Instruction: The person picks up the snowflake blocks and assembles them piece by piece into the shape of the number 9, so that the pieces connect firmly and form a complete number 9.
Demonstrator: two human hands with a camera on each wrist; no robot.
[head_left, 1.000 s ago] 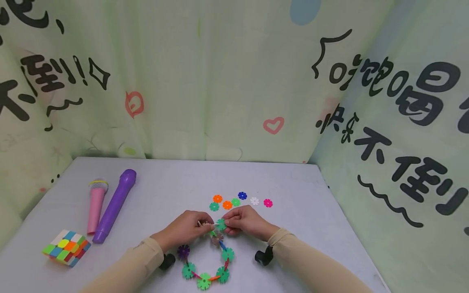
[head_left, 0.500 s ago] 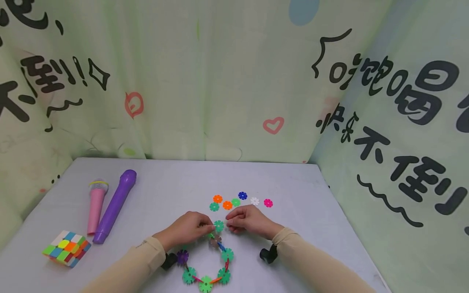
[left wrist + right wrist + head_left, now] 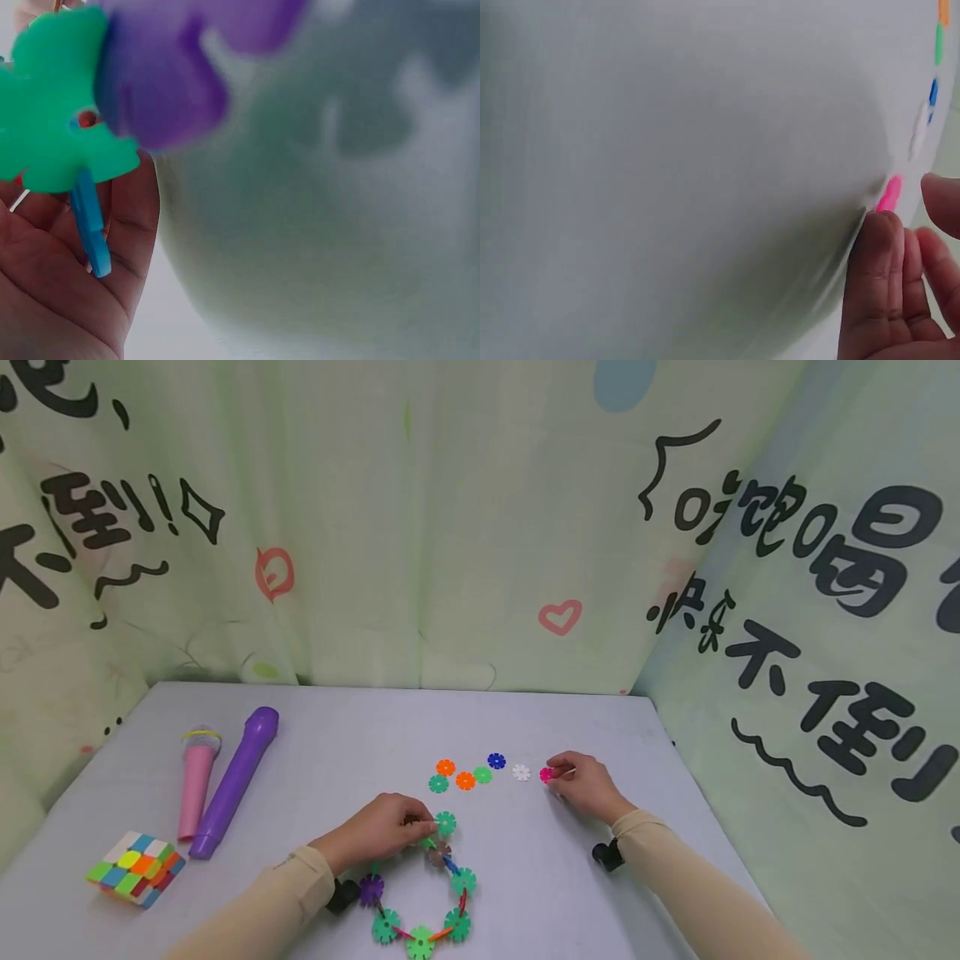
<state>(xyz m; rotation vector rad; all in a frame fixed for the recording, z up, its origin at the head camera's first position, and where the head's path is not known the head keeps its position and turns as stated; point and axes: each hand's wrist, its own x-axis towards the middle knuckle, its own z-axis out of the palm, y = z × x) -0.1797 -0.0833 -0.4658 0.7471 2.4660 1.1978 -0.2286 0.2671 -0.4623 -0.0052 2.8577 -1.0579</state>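
My left hand (image 3: 386, 829) pinches the top of a ring-like chain of interlocking snowflake discs, near a green disc (image 3: 446, 823). Below it the chain curves over the table through green discs (image 3: 421, 942) and a purple disc (image 3: 371, 889). Up close in the left wrist view are a green disc (image 3: 49, 82), a purple one (image 3: 161, 82) and a blue one (image 3: 90, 225) seen edge-on before the palm. My right hand (image 3: 588, 785) reaches to a loose pink snowflake disc (image 3: 546, 774). In the right wrist view its fingertips are at the pink disc (image 3: 889, 193), thumb held apart.
Loose discs lie at the middle back: white (image 3: 521, 772), blue (image 3: 497, 761), light green (image 3: 483, 774), orange (image 3: 465, 781) and teal (image 3: 438, 783). On the left are a pink microphone (image 3: 197, 789), a purple one (image 3: 236, 781) and a puzzle cube (image 3: 137, 868).
My right hand has left the green disc at the chain's top and moved right and back to the pink disc. The left hand stays at the chain.
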